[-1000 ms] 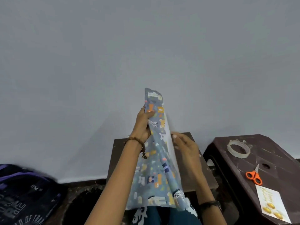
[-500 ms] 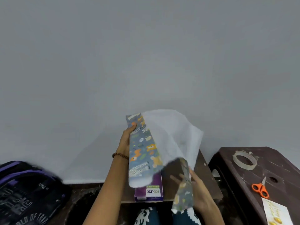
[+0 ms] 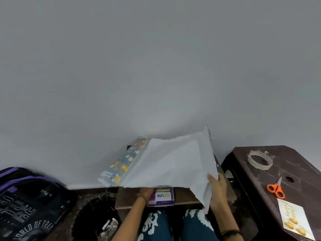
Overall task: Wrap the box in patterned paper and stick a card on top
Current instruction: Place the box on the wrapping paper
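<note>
The paper (image 3: 172, 164) is the largest thing in play: a sheet opened white side up and spread above the near stool (image 3: 125, 197), its left edge curled over so the patterned face shows. It hangs over the box (image 3: 162, 197), hiding the box's far part, and its long fold line runs up and away from the box toward the wall.

The box, purple and white, lies at the stool's near edge, long side across the lap, under the paper's near edge.

To the right of the box stands a second, dark stool (image 3: 295, 173). On it, well apart from the box, lie the card (image 3: 295, 221) nearest the person, the scissors (image 3: 276, 189) beyond it, and the tape (image 3: 260, 162) farthest back.

The right hand (image 3: 218, 186) is right of the box and pinches the paper's lower right edge, thumb on the white side. The left hand (image 3: 145, 193) is against the box's left end, but the paper covers its fingers, so whether it grips or only touches the box I cannot tell.

The left hand is nearer to the box. By my reading, the box must come out from beneath and be set onto the white side, so the sheet needs to drop flat on the near stool first.
</note>
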Available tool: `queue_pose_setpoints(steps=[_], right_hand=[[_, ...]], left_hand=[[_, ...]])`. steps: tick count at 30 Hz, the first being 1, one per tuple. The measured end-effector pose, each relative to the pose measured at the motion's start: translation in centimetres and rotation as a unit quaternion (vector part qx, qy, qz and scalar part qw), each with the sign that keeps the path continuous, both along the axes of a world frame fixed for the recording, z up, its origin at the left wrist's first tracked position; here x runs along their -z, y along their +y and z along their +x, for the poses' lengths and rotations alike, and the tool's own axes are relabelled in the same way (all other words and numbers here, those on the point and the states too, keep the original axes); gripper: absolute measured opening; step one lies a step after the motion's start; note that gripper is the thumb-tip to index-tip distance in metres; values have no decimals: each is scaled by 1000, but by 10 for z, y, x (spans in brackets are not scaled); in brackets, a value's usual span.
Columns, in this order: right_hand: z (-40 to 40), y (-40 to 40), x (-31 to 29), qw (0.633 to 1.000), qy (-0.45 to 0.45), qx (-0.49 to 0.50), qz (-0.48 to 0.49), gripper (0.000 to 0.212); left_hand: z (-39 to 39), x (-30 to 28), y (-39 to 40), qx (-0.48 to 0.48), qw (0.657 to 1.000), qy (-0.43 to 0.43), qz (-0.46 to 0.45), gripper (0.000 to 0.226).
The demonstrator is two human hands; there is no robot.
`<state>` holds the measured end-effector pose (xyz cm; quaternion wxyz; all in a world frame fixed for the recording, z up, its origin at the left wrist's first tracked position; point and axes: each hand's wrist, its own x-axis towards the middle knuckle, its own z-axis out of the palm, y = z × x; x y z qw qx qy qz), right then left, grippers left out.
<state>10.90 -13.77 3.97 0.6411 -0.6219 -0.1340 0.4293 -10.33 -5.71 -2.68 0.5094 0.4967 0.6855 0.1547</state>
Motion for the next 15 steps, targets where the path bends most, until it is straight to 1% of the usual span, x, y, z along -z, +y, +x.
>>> queue_pose_setpoints(steps=[1,2,3,4,6,7,8,10,11,12,15], right_hand=[[-5,2,-2,1000,0,4,4,18],[-9,5,-3,1000,-3,10,11,20],[-12,7,-3,1000,-7,16,18,22],[-15,8,-5,999,-9,24,24,23],[-18,8,-11,999,-7,37,36,24],[-19,9,-14,998,-2,44,42,24],[-20,9,-17,998,2,48,50,25],[-22,11,-23,996,9,58,60,26],[-24,12,-24,996,10,61,63,26],[-26,13,-25,996,6,59,66,25],[-31,11,-24,996,-5,51,70,17]], left_hand=[[10,-2,-6,54,998,14,15,24],[19,-18,-18,45,998,-4,-34,26],[17,-15,-17,106,993,9,-50,32],[24,-11,-12,86,992,14,-88,38],[29,-18,-12,75,992,-28,-103,41],[29,-19,-12,93,990,-22,-104,41],[34,-16,-9,99,989,-47,-100,39],[39,-22,-12,91,992,-58,-67,41],[44,-25,-13,84,992,-68,-62,43],[48,-26,-16,98,990,-73,-64,42],[58,-39,-25,122,991,-31,-52,44]])
